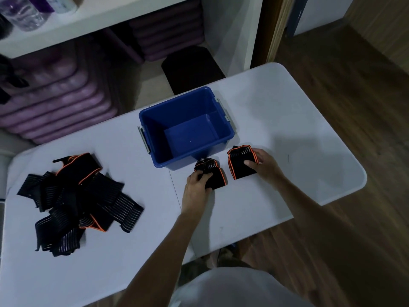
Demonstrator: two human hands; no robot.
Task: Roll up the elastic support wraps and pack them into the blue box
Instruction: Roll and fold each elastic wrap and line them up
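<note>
hands (230, 173) gripping two rolled black orange-edged wraps (242, 162), blue box (155, 140)

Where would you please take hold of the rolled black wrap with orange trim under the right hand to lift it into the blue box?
Pinch the rolled black elastic wrap with orange trim across its two orange-edged sides, coming from above. It lies flat beside the blue plastic box, so its sides are free.
</note>
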